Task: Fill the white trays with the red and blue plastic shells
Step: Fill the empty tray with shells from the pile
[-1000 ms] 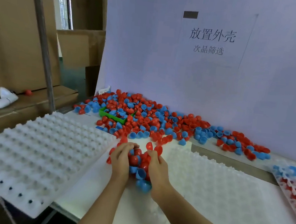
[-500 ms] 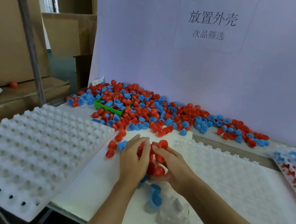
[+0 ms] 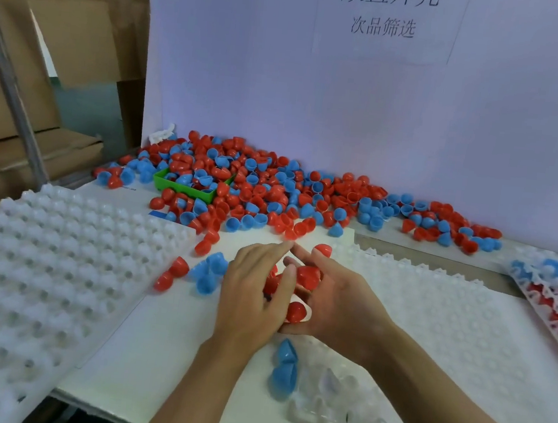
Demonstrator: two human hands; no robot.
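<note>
Head view: left hand [image 3: 254, 298] and right hand [image 3: 333, 303] meet mid-desk, both cupped around a clutch of red shells [image 3: 305, 277], fingers curled on them. Shell pile [image 3: 273, 190] sits far along the backboard; white trays [image 3: 40, 272] lie left and right, two blue shells [image 3: 284, 370] near the wrists.
</note>
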